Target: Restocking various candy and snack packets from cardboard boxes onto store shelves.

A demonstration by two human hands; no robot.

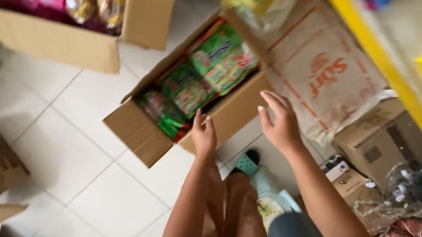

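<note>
My left hand (203,134) and right hand (280,123) hover spread and holding nothing, just at the near wall of the open cardboard box (232,111) on the white tiled floor (74,172). The box sits straight ahead, tilted, flaps out, packed with green snack packets (207,74) in rows, edges red and glossy.

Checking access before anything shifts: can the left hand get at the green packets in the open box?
Probably yes. The left hand is empty, right at the open box's near wall, and the green packets lie uncovered with flaps folded back; nothing stands between.
</note>
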